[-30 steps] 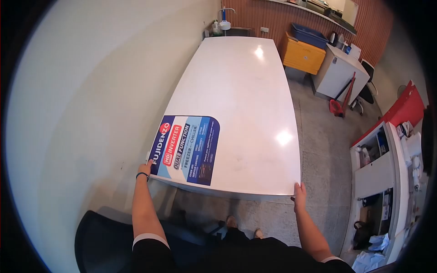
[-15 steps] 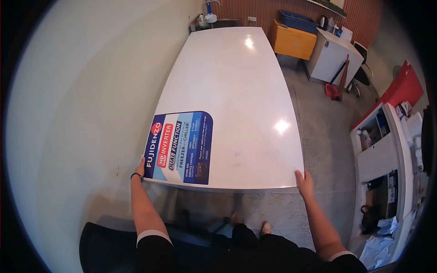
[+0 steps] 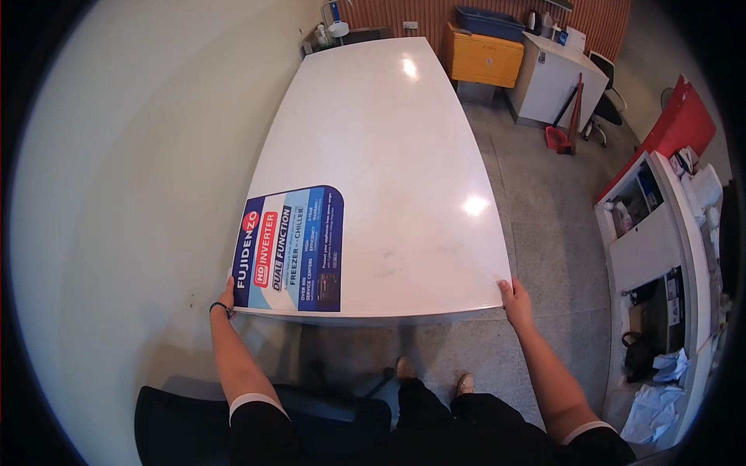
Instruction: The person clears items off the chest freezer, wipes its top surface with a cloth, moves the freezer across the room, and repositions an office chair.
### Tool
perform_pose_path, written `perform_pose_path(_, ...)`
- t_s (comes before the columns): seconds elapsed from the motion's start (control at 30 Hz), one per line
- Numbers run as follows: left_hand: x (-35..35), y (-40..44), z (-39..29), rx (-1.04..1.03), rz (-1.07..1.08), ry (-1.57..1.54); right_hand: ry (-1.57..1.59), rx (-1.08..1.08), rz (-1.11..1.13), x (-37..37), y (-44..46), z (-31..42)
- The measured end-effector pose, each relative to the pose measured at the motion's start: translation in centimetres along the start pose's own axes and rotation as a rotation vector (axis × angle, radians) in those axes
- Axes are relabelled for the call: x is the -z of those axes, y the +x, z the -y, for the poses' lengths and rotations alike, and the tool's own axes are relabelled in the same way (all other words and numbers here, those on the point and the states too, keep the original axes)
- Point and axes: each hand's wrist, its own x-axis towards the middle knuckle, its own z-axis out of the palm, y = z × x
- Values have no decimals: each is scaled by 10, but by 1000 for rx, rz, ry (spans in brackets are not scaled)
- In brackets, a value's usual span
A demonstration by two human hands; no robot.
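A long white freezer [image 3: 388, 155] with a glossy top stretches away from me beside the wall. On its near left corner is a blue, white and red label [image 3: 287, 248] reading FUJIDENZO HD INVERTER. My left hand [image 3: 226, 297], with a dark band at the wrist, grips the near left corner, its fingers partly hidden by the edge. My right hand [image 3: 516, 301] is closed round the near right corner, thumb on top and fingers at the side.
A black chair [image 3: 186, 423] stands by my legs at the lower left. White shelves [image 3: 649, 248] with papers and bags line the right. Behind are a yellow cooler [image 3: 486, 60], a blue tub [image 3: 489, 23], a white counter [image 3: 548, 81] and a red dustpan [image 3: 556, 138].
The freezer's near end and both hands have shifted left in view, and the right hand sits higher. The far furniture has moved left and up in view. Both hands stay on the corners.
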Motion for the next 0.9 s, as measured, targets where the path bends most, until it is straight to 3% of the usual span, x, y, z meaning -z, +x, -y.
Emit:
perform_pose_path(0.3, 1, -19, -6, -81, 84, -138, 122, -75, 27, -1, -1, -6)
perform_pose_path(0.47, 21, 101, 8, -14, 331, -464, 219, -10, -102, -9, -2, -2)
perform_pose_path(0.5, 20, 119, 6, 20, 398, -536, 120, 98, -182, -12, -2, 0)
perform_pose_path(0.53, 14, 87, -12, -65, 358, -543, 15, 199, -259, -15, 0, 3)
perform_pose_path(0.63, 3, 29, -47, -196, 326, -517, -69, 142, -238, -19, 8, 23)
perform_pose_path(0.67, 6, 30, -48, -128, 292, -513, -116, 17, -227, -17, 5, 40)
perform_pose_path(0.8, 0, 37, -48, -218, 187, -653, -217, 2, -219, -17, 5, 51)
perform_pose_path(0.9, -1, 51, -41, -272, 208, -663, -268, 148, -232, -16, 6, 46)
